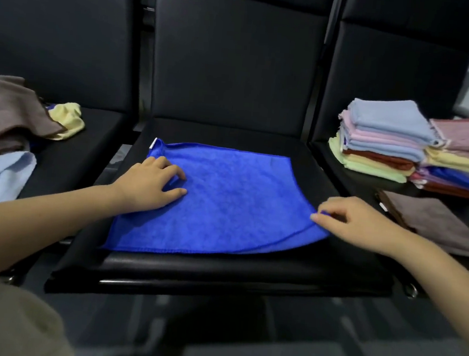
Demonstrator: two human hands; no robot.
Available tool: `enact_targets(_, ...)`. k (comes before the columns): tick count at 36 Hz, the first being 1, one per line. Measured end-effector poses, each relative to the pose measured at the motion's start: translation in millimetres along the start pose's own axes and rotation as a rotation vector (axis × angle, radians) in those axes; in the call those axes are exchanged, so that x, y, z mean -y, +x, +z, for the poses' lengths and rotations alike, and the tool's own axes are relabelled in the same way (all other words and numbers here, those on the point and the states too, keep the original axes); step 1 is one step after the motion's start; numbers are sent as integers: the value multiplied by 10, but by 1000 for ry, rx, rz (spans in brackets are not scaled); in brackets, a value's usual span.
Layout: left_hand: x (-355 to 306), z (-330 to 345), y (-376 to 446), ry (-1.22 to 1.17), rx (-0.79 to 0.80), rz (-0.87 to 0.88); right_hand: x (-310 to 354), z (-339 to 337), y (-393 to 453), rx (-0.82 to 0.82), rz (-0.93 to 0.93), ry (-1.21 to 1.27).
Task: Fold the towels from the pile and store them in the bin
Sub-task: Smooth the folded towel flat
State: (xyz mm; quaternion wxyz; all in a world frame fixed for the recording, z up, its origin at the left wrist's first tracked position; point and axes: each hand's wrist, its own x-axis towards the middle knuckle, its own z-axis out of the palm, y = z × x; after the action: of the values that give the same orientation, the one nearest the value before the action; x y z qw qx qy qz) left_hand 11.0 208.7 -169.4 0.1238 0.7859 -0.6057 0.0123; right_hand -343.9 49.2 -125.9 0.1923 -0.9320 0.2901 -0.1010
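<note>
Bright blue square microfibre towel spread flat on the middle black padded chair seat, reaching from near its back edge almost to its front edge. Left hand resting on the towel's left half, fingers loosely bent, gripping nothing. Right hand pinching the towel's right edge between thumb and fingertips, that edge lifted slightly near the seat's right side.

Well along, judging by two stacks of folded pastel towels on the right seat. Left to do: a loose pile of brown, yellow and pale blue towels on the left seat, plus this blue one.

No bin anywhere in view. Both outer heaps cut off by the frame. A flat brownish cloth at right, unclear whether folded.
</note>
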Motion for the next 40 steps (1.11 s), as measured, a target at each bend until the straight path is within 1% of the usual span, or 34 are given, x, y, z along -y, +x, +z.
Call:
enact_targets(2, -12, -5, 40, 33, 5, -2, -60, 26, -86, 88, 39, -96)
enact_targets(4, -19, -14, 87, 55, 10, -11, -38, 62, -117, 113, 46, -113)
enact_targets(7, -21, -14, 175, 41, 3, -29, 18, 104, -76, 52, 46, -144)
enact_targets(10, -15, -18, 275, 1, -32, -65, 46, 137, 52, -36, 53, -144)
enact_targets(12, -1, -14, 355, 4, -53, -82, 69, 173, 179, -66, 38, -157)
enact_targets(15, 51, 6, 494, 16, -42, -119, 121, 247, 390, -55, -9, -167)
enact_targets(18, 116, 39, 600, 59, 0, -154, 205, 347, 552, 14, -56, -189)
enact_targets(20, 158, 47, 677, 74, 8, -173, 273, 425, 643, 22, -102, -194)
enact_targets(24, 213, 51, 798, 81, 21, -274, 392, 577, 760, 36, -150, -224)
enact_targets(31, 289, 58, 803, 232, -41, -451, 358, 631, 779, -6, -178, -223)
enact_targets(35, 428, 26, 770, 300, -83, -448, 331, 653, 706, -34, -203, -213)
enact_targets(37, 457, 22, 770, 284, -57, -452, 327, 657, 653, -63, -222, -212)
enact_targets(40, 457, 39, 777, 185, 9, -485, 327, 658, 575, -94, -236, -192)
